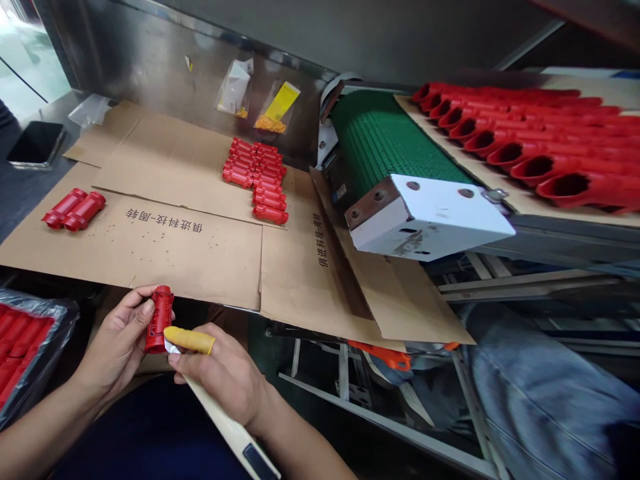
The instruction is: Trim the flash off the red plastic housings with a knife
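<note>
Slanting up from a dark-clothed lap (150, 433), the pale handle (220, 415) of a small bladed tool runs into the person's right hand (230, 373), whose fingers are curled around it. A yellow finger cot (190, 341) covers the index finger, and just beneath it the silvery blade (171, 345) sits at the lower end of a short red plastic tube (160, 313); whether it touches, I can't quite tell. That tube stands nearly upright in the left hand (123, 337), pinched between thumb and fingers, by the near edge of the cardboard sheets (210, 260) spread over the worktop (20, 193). Small crumbs (146, 234) dot the cardboard, near two similar tubes (85, 211) lying side by side on the left. Farther back lies a tight cluster of red tubes (239, 172), with two clear plastic bags (235, 87) beyond, against a metal panel (165, 60). Off to the left are a phone (36, 144) and, lower down, a plastic-lined bin (65, 310) of red pieces. Over on the right runs a green conveyor belt (395, 137) with a white end bracket (430, 220); beside it, a board (475, 165) carries rows of open-ended red tubes (565, 177). Below shows another person's denim-clad leg (530, 387).
</note>
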`<move>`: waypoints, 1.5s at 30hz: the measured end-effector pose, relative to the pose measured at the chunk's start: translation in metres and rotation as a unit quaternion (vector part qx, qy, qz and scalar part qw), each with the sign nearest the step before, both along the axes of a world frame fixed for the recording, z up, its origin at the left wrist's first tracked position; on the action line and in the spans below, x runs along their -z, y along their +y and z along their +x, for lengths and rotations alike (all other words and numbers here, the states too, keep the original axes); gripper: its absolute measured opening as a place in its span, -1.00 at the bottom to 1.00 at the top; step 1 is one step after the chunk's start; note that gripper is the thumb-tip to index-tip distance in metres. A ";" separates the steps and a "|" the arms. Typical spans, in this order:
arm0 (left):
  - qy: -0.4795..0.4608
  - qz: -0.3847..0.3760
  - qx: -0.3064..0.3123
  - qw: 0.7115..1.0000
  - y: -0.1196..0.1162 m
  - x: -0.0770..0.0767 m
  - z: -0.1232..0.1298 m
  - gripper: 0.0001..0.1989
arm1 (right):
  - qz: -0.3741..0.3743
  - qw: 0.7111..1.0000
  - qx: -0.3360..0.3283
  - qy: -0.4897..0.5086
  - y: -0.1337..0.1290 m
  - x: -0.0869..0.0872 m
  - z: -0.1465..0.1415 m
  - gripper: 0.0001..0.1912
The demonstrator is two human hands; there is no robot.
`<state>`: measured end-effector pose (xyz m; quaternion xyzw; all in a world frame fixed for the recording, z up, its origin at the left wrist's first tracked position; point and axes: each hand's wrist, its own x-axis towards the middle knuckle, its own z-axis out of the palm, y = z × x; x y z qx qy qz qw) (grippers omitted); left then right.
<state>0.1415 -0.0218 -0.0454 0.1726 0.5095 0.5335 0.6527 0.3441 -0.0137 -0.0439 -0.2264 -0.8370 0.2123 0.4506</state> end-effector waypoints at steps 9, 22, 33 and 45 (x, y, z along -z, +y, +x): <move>-0.019 0.005 -0.006 1.000 0.003 -0.003 0.004 -0.54 | -0.128 0.976 0.060 0.167 -0.006 0.011 -0.012 -0.76; 0.164 0.192 0.029 0.967 -0.010 -0.002 -0.001 -0.81 | -0.057 0.985 0.099 0.131 -0.004 0.002 -0.020 -0.76; 0.166 0.191 0.035 0.967 -0.010 -0.004 0.001 -0.83 | -0.056 0.982 0.110 0.146 -0.006 0.003 -0.022 -0.72; 0.178 0.203 0.017 0.963 -0.013 -0.003 0.005 -0.85 | -0.077 0.976 0.127 0.156 -0.015 0.007 -0.027 -0.72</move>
